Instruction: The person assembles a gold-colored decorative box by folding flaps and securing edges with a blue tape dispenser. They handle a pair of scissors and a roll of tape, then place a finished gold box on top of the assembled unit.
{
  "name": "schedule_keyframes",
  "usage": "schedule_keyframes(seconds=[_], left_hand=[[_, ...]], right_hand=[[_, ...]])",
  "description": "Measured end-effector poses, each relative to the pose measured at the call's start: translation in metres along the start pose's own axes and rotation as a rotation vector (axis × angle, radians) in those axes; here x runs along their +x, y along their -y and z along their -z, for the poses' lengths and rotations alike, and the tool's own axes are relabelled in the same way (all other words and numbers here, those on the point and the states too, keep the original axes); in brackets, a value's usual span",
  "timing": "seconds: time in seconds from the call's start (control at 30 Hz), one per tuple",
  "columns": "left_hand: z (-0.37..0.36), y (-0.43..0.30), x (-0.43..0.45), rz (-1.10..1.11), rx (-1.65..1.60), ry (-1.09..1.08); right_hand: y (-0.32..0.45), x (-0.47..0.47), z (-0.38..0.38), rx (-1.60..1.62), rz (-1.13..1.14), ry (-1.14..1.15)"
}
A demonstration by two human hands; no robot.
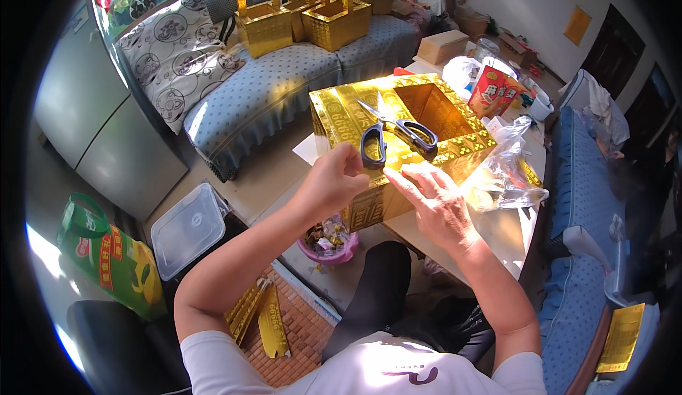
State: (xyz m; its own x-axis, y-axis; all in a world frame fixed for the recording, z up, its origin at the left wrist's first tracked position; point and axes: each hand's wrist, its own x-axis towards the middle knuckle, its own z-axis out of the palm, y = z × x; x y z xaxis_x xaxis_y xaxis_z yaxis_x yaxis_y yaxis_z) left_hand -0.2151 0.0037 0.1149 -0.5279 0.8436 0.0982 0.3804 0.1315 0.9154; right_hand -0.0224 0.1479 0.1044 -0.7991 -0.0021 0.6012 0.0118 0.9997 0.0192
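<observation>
A box covered in embossed gold foil paper (341, 123), with a square opening in its top, stands on the table before me. Scissors with dark handles (374, 147) lie on the foil, their blades apart. My left hand (343, 176) is curled near the box's front left edge, beside one scissor handle; whether its fingers pinch something is too small to tell. My right hand (434, 203) rests its fingertips on the front top edge, fingers apart, holding nothing visible.
A clear plastic bag (503, 171) and a red packet (493, 94) lie right of the box. Below its left side sits a pink bin of scraps (333, 254). Gold foil baskets (338, 24) stand on the blue sofa (277, 86). Gold strips (273, 323) lie on a brown mat.
</observation>
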Motion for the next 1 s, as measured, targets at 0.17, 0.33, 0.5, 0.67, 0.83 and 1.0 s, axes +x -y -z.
schedule_keyframes(seconds=[0.17, 0.33, 0.5, 0.67, 0.83, 1.0], left_hand=[[-0.002, 0.008, 0.001, 0.003, -0.061, -0.005], [0.001, 0.01, 0.004, 0.055, -0.11, 0.035], [0.007, 0.01, 0.006, 0.093, -0.135, 0.1], [0.013, 0.013, 0.004, 0.073, -0.133, 0.119], [0.009, 0.009, -0.011, 0.188, -0.309, 0.023], [0.005, 0.012, -0.018, 0.184, -0.425, 0.005]], right_hand=[[0.004, 0.002, 0.003, -0.055, 0.034, 0.031], [0.005, 0.004, 0.005, -0.082, 0.051, 0.041], [0.002, 0.004, 0.007, -0.062, 0.062, 0.093], [0.004, 0.002, 0.007, -0.098, 0.066, 0.137], [0.012, 0.003, 0.01, -0.201, 0.049, 0.154], [0.023, 0.007, 0.014, -0.272, 0.035, 0.245]])
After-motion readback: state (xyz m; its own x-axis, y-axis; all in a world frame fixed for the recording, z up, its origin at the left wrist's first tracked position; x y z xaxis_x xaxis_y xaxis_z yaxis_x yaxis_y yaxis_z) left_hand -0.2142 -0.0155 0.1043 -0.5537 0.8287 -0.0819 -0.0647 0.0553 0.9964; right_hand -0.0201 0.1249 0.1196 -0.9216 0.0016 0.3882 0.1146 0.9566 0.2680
